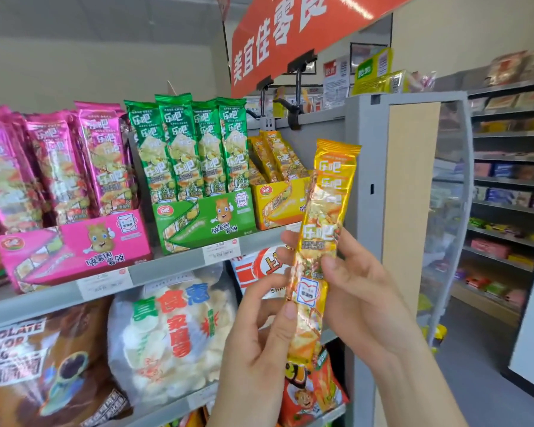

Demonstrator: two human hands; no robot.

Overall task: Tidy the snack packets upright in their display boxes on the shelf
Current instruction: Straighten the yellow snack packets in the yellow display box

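Observation:
A long yellow snack packet [324,217] stands upright in front of the shelf, held by both hands. My left hand [259,328] pinches its lower part, thumb on the front. My right hand [352,282] grips its middle from the right side. Behind it on the shelf sits the yellow display box [278,208] with several yellow packets [278,155] leaning back to the left. To its left stand the green display box [204,223] with upright green packets [191,146] and the pink display box [74,251] with pink packets [59,164] leaning left.
The grey shelf edge [154,269] carries price tags. Below it are large snack bags [173,334] and a brown chocolate bag [43,365]. A grey end panel [367,180] bounds the shelf on the right. An orange sign [290,35] hangs overhead. More shelving [512,180] stands across the aisle.

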